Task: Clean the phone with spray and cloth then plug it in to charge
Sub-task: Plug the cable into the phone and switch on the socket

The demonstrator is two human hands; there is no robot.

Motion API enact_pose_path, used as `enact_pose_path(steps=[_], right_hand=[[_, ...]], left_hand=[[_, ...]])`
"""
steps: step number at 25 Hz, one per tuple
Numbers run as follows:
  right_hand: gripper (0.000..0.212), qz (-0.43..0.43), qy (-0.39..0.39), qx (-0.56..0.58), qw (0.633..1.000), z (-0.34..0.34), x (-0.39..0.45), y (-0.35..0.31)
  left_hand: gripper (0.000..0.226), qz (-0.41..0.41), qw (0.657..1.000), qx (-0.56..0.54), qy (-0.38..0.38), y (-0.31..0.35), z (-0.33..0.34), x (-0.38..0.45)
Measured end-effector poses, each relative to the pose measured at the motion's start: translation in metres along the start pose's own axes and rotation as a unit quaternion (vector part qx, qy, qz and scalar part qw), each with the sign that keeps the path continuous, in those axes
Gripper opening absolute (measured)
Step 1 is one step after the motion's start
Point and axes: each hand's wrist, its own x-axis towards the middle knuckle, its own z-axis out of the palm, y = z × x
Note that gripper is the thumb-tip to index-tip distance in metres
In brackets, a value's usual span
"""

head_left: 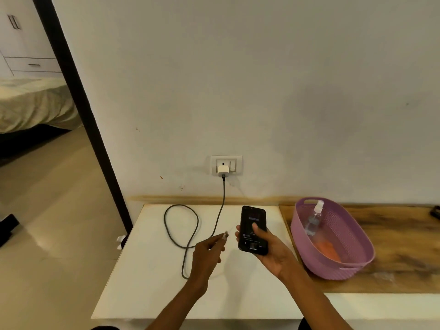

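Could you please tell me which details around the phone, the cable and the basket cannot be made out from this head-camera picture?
- Cable connector: motion-blurred at the left hand fingertips; its type is unreadable.
- Phone charging port: hidden by the right hand.
- Phone screen text: too small and blurred.
- Orange item in the purple basket: blurred, partly behind the wall; presumably the cloth.
- Spray bottle fill level: clear and blurred.
- Dark object: cut off by the right edge.
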Motion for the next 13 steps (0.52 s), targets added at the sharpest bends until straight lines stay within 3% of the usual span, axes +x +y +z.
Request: enact_pose_path(steps=[3, 7, 13], right_hand=[[0.057, 0.004, -0.011, 0.079, 0.997, 0.025, -0.01, -0.015], [0.068, 0.008, -0.01, 0.151, 0.989, 0.057, -0.017, -0.031], [0.058, -0.007, 0.011, 0.182, 0.983, 0.098, -0.025, -0.041]], left_hand=[[0.014, 0.007, 0.999, -0.029, 0.031, 0.014, -0.003, -0.014], [0.003, 0.007, 0.999, -0.027, -0.042, 0.034, -0.002, -0.035], [0.004, 0.045, 0.995, -0.047, -0.071, 0.069, 0.003, -0.057]])
